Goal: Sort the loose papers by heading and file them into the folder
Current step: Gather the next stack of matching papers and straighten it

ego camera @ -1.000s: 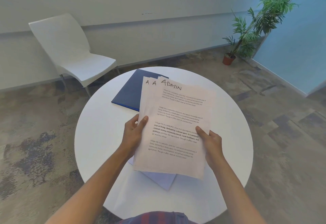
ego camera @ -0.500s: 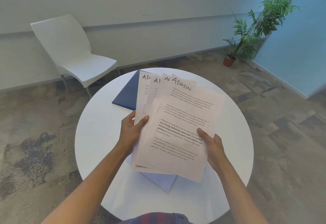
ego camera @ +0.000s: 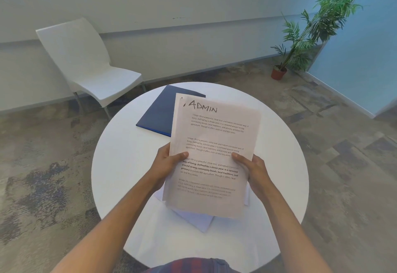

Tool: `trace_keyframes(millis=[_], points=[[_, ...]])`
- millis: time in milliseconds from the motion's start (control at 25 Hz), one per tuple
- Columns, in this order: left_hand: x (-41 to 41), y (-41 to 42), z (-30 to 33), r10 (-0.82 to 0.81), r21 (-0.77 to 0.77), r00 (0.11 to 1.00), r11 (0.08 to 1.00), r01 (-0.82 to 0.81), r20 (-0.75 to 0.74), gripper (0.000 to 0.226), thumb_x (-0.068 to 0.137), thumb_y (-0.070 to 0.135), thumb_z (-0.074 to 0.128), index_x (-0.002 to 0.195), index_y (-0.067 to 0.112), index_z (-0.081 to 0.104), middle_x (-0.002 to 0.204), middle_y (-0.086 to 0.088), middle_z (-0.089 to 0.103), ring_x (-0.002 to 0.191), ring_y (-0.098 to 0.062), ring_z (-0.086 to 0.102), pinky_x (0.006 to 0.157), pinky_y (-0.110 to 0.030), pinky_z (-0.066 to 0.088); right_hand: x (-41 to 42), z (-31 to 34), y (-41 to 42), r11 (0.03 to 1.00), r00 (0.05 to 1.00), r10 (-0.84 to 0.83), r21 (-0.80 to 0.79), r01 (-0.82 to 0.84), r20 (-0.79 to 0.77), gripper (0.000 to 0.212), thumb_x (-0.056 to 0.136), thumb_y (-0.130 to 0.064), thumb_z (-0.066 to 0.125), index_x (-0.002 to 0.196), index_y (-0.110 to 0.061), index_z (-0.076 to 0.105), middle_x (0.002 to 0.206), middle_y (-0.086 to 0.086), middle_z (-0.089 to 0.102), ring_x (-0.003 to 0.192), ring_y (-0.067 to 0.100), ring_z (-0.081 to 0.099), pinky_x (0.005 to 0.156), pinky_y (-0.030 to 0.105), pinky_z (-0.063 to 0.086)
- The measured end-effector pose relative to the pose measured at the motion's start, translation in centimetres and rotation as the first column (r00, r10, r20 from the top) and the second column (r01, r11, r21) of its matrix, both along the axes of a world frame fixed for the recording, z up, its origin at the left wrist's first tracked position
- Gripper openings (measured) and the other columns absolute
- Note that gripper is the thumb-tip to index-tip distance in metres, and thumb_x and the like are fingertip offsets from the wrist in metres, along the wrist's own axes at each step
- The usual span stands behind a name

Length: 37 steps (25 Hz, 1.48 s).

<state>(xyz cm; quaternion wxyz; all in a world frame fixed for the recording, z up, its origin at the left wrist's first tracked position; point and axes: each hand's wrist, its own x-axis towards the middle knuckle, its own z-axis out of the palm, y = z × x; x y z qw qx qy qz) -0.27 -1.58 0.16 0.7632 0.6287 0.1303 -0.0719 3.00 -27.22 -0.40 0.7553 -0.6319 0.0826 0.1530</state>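
Note:
I hold a stack of printed sheets (ego camera: pixel 217 137) upright over the round white table (ego camera: pixel 120 165); the top sheet is headed "ADMIN" in handwriting. My left hand (ego camera: pixel 166 165) grips the stack's left edge with the thumb on the front. My right hand (ego camera: pixel 253 169) grips the right edge the same way. The sheets are nearly squared, only slivers of the ones behind showing at the top left. A closed dark blue folder (ego camera: pixel 159 113) lies flat on the table behind the stack, partly hidden by it. More white papers (ego camera: pixel 199 221) lie on the table under my hands.
A white plastic chair (ego camera: pixel 86 66) stands beyond the table at the left. A potted plant (ego camera: pixel 305 34) stands on the floor at the far right by a blue wall. Patterned carpet surrounds the table.
The sheets were fanned out half a second ago with several headings showing; now both hands have pushed them together into one nearly squared stack.

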Motion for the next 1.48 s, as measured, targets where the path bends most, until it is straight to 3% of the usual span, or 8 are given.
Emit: trace_keyframes(millis=[160,400,640,800,1040,1240,1320,1480], points=[[0.0,0.4,-0.4,-0.051,-0.046,0.998,0.998,0.050,-0.041,0.031,0.089,0.001,0.062,0.119,0.005,0.065,0.114,-0.012,0.073,0.105,-0.036,0.069,0.090,-0.048,0.056,0.5,0.6,0.1,0.999,1.000,-0.018,0.029,0.017,0.018,0.032,0.087,-0.011,0.071,0.118,-0.002,0.069,0.112,0.015,0.075,0.102,0.033,0.072,0.080,0.038,0.061],[0.7,0.9,0.3,-0.059,0.019,0.998,0.998,0.059,0.008,0.028,0.090,0.013,0.067,0.118,0.011,0.068,0.113,-0.009,0.074,0.103,-0.031,0.071,0.091,-0.048,0.056,0.1,0.5,0.9,0.994,0.993,-0.019,-0.106,0.031,0.118,0.024,0.085,-0.009,0.075,0.107,-0.002,0.074,0.101,0.013,0.078,0.093,0.036,0.074,0.074,0.037,0.062],[0.9,0.4,0.0,-0.049,0.048,0.998,0.998,0.047,0.028,0.025,0.093,0.013,0.063,0.117,0.015,0.068,0.111,-0.007,0.074,0.102,-0.031,0.071,0.091,-0.049,0.056,0.1,1.5,1.4,0.988,0.971,-0.025,-0.144,0.061,0.240,0.031,0.080,-0.007,0.081,0.109,-0.010,0.071,0.100,0.001,0.078,0.088,0.017,0.075,0.068,0.025,0.059],[1.0,-0.3,0.1,-0.059,0.048,0.998,0.997,0.057,0.034,0.026,0.092,0.015,0.064,0.118,0.017,0.067,0.111,-0.006,0.074,0.101,-0.030,0.071,0.088,-0.048,0.058,-0.2,1.7,1.9,0.972,0.952,-0.095,-0.181,0.153,0.291,0.024,0.081,-0.012,0.081,0.104,-0.006,0.074,0.096,0.003,0.078,0.086,0.021,0.076,0.066,0.027,0.060],[1.5,-1.4,1.0,-0.065,0.144,0.998,0.988,0.061,0.023,0.041,0.073,0.029,0.077,0.113,0.023,0.071,0.100,0.000,0.077,0.093,-0.029,0.072,0.081,-0.047,0.060,-0.5,3.2,1.8,0.940,0.901,-0.121,-0.243,0.239,0.417,0.018,0.076,-0.015,0.086,0.090,-0.013,0.073,0.087,0.001,0.074,0.069,0.006,0.067,0.058,0.019,0.052],[1.4,-2.0,1.7,-0.034,0.160,0.995,0.987,0.018,0.097,0.018,0.088,0.025,0.071,0.106,0.026,0.073,0.096,0.002,0.078,0.087,-0.026,0.073,0.078,-0.043,0.060,-1.1,4.4,1.7,0.948,0.869,-0.174,-0.159,0.275,0.463,0.012,0.078,-0.010,0.084,0.080,-0.016,0.073,0.079,-0.007,0.072,0.070,0.010,0.065,0.060,0.022,0.052],[1.4,-2.2,2.0,-0.028,0.175,0.992,0.985,0.006,0.120,0.017,0.088,0.025,0.071,0.104,0.031,0.072,0.094,0.006,0.077,0.084,-0.023,0.073,0.073,-0.038,0.060,-1.2,5.0,1.6,0.953,0.855,-0.192,-0.115,0.279,0.482,0.017,0.078,-0.010,0.083,0.090,-0.016,0.073,0.084,-0.005,0.074,0.071,0.007,0.066,0.060,0.019,0.052],[1.4,-2.4,1.8,-0.007,0.165,0.995,0.986,-0.009,0.096,0.027,0.079,0.022,0.079,0.104,0.029,0.072,0.092,0.006,0.077,0.086,-0.025,0.072,0.074,-0.039,0.060,-1.4,4.9,1.6,0.970,0.891,-0.158,-0.101,0.221,0.425,0.060,0.076,-0.018,0.084,0.130,-0.023,0.058,0.093,0.001,0.078,0.080,0.008,0.072,0.061,0.017,0.054]])
